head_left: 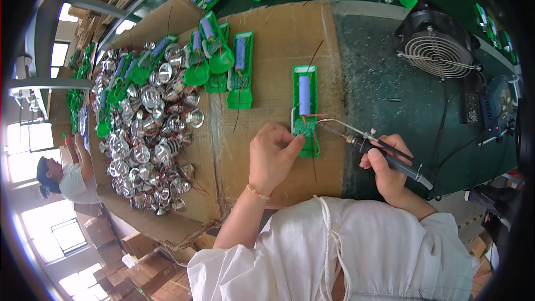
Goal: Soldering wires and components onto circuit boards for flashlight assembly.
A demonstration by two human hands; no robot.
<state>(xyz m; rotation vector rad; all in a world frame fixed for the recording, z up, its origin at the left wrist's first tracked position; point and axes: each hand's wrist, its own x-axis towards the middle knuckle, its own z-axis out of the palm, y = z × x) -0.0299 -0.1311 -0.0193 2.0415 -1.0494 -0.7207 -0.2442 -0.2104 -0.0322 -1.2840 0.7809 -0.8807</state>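
Note:
In front of me a long green plastic casing (310, 149) lies on the cardboard, holding a purple cylindrical battery (304, 95) and a small green circuit board (305, 127). My left hand (272, 153) is closed at the casing's left edge, thumb against the board end; its fingertips are partly hidden. My right hand (388, 167) grips a black soldering iron (397, 165), which has a thin metal feed tube alongside. The iron's tip points at the right side of the board, close to a red wire. Thin black wires stick out at both ends of the casing.
A cardboard box with a heap of silvery lamp reflectors (150, 97) stands to the left. Several green casings with batteries (240, 56) lie beside it. A black fan (437, 56) and a blue soldering station (495, 108) stand right. Another person (69, 175) works far left.

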